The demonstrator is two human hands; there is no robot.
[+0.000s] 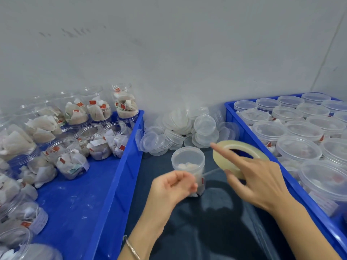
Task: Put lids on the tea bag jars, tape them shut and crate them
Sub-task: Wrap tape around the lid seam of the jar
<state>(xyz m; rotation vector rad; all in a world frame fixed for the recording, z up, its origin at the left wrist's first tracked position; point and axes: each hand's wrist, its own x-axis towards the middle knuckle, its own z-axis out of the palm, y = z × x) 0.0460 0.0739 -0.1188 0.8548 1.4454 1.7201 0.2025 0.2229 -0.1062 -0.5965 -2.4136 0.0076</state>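
A clear lidded jar of tea bags [188, 162] stands upright on the dark cloth between two blue crates. My left hand [172, 186] pinches the free end of a clear tape strip in front of the jar's lower side. My right hand [257, 177] holds the tape roll [225, 163] to the right of the jar, index finger stretched out over the roll. A thin strip of tape runs from the roll toward the jar. The left blue crate [120, 175] holds several open jars of tea bags [73, 162]. The right blue crate [242, 126] holds several lidded jars [298, 149].
A heap of loose clear lids [180, 128] lies against the grey wall behind the jar. Dark cloth [216, 222] covers the space between the crates. A thin bracelet sits on my left wrist.
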